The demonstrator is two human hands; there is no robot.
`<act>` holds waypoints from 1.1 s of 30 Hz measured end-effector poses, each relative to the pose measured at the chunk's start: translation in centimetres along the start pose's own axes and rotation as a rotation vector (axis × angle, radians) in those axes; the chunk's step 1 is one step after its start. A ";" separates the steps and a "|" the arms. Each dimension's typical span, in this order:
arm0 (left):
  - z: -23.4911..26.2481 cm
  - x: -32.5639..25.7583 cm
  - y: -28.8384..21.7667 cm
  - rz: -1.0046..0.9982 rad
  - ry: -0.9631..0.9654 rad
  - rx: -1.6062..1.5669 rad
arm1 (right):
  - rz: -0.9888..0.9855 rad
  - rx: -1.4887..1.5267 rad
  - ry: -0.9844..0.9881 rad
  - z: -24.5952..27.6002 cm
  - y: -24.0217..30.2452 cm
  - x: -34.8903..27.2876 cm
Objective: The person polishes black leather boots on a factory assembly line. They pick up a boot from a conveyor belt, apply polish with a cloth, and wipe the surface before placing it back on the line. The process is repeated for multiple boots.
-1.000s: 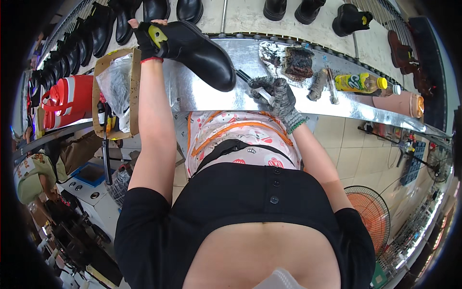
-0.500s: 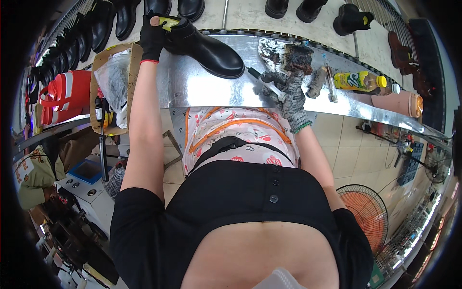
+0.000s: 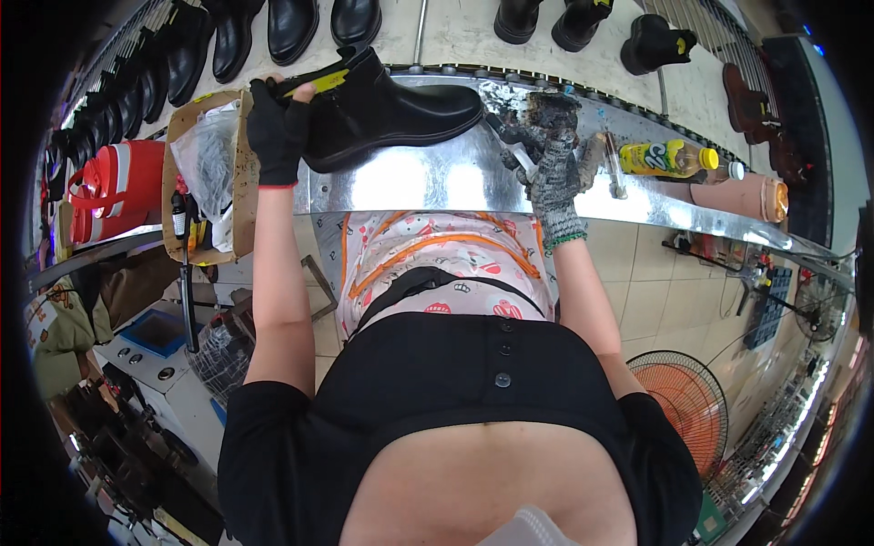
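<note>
Left hand [image 3: 279,136] is clasping the boot [image 3: 391,109] by its collar, presumably leaving the toe [image 3: 462,105] exposed; right hand [image 3: 557,177], curled, is holding a tool [image 3: 523,158].

black boot [image 3: 401,111]; mottled grey glove [image 3: 557,187]; orange fan [image 3: 678,400].

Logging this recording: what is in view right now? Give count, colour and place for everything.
Held boot: 1, black, in the left hand
Slim tool: 1, white and dark, in the right hand
Dirty block: 1, blackened, beyond the right hand
Metal worktop: 1, silver, before the person
Drink bottle: 1, yellow, right of the right hand
Cylinder: 1, pinkish, worktop's right end
Cardboard box: 1, brown, left, holding a plastic bag
Container: 1, red and white, far left
Other boots: many, black, some brown, beyond the worktop
Fan: 1, orange, lower right
Apron: 1, whitish, pink-patterned, lap
Left hand: 1, black-gloved, left
Right hand: 1, grey-gloved, right
</note>
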State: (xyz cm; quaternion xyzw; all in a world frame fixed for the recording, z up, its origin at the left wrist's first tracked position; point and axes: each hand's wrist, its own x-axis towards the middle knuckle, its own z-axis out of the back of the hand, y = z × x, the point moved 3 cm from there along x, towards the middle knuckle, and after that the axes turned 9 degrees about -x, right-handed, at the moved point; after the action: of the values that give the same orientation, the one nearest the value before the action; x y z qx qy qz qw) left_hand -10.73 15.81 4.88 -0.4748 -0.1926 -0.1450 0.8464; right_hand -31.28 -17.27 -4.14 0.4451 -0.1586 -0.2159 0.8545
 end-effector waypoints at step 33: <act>0.3 -11.0 -10.6 0.847 0.451 -0.699 | 0.242 -0.048 0.231 1.0 10.9 -3.1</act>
State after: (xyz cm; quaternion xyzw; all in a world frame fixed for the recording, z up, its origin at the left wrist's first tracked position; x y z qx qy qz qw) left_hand -25.03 11.37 7.92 -0.7184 0.2573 0.0534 0.6441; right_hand -31.89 -10.82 5.19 0.4240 -0.1064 -0.0623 0.8972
